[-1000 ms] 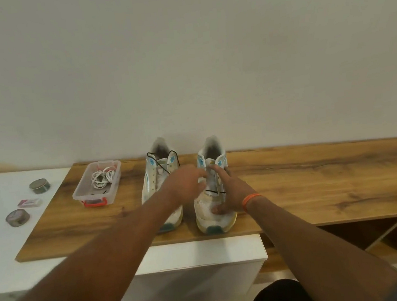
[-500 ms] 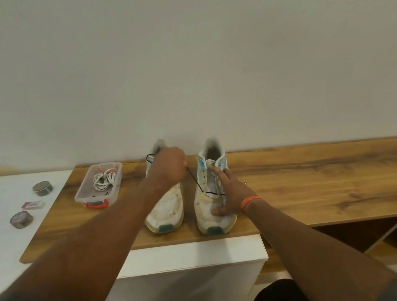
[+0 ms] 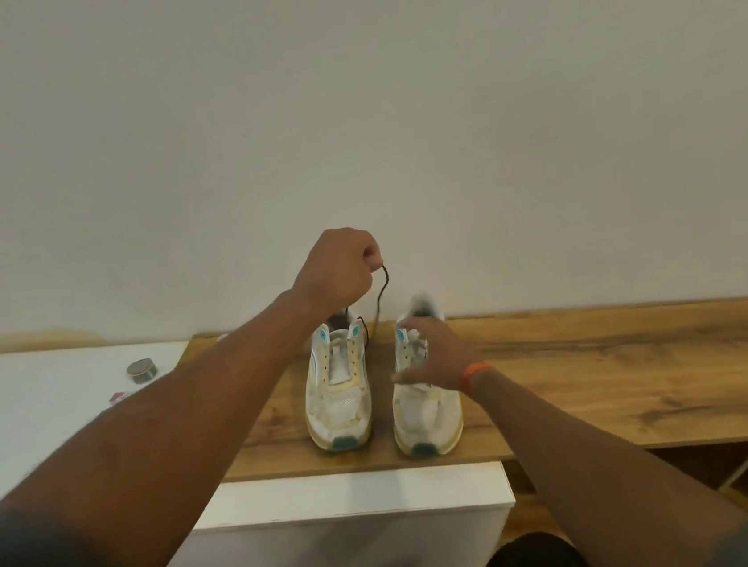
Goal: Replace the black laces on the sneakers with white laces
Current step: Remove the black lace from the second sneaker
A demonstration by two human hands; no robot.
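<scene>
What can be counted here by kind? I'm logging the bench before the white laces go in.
Sneakers: 2 (left one, right one)
Black lace, pinched in left hand: 1
Round tin: 1
Orange wristband: 1
Total: 5

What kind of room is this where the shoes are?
Probably a room in a home, though I can't be sure. A long wooden shelf top runs along a plain wall, with a white cabinet below it, and two sneakers stand on the wood.
</scene>
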